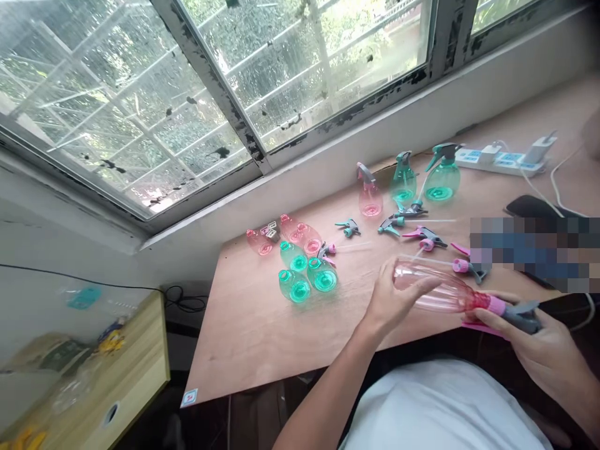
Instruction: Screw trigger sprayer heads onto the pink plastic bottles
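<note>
I hold a clear pink spray bottle [440,290] sideways above the near edge of the wooden table [262,331]. My left hand [391,300] is wrapped round the bottle's base. My right hand [539,350] grips the pink and grey trigger head [513,311] fitted on the bottle's neck. Loose trigger heads [424,237] lie just beyond the bottle. Further left, several headless pink and teal bottles [300,269] lie in a cluster.
Three assembled spray bottles [405,181] stand at the back near a white power strip [504,159] with plugs. A dark phone [532,205] lies at right. A window [210,81] runs behind the table. A lower wooden shelf [94,381] with clutter stands at left.
</note>
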Demonstrator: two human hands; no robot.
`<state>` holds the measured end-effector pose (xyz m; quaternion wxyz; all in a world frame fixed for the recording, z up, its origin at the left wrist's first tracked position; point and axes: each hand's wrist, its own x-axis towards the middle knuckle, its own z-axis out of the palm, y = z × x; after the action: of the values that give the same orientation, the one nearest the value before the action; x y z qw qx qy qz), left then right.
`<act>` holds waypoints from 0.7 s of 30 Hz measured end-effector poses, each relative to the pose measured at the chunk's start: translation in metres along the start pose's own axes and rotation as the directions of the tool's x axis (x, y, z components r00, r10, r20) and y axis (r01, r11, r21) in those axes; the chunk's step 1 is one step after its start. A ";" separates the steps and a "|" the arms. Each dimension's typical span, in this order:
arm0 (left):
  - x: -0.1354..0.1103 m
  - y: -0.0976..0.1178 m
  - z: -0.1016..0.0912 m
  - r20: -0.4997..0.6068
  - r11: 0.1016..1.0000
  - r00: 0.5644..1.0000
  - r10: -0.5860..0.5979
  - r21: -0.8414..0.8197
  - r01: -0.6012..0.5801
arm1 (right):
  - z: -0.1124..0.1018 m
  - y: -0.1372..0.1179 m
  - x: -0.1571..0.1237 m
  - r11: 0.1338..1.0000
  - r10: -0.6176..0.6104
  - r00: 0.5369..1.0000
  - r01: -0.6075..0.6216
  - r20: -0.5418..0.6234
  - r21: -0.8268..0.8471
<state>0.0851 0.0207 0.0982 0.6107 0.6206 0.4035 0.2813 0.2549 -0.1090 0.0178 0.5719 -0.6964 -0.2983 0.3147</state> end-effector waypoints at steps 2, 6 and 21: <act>-0.005 -0.002 -0.008 -0.041 0.999 0.999 -0.011 -0.043 0.009 | 0.003 -0.009 0.003 0.998 0.062 0.996 -0.060 0.062 -0.028; -0.037 -0.009 -0.036 -0.178 0.995 0.984 -0.032 -0.099 0.015 | 0.024 -0.028 -0.001 0.989 -0.077 0.968 0.104 0.241 -0.105; -0.047 0.040 -0.106 -0.043 0.999 0.998 0.040 -0.001 -0.040 | 0.092 -0.056 0.019 0.942 -0.328 0.850 0.260 0.412 0.213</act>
<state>-0.0222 0.0406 0.1549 0.5964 0.6219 0.4040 0.3072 0.1920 -0.0285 0.0574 0.5812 -0.5078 -0.4989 0.3943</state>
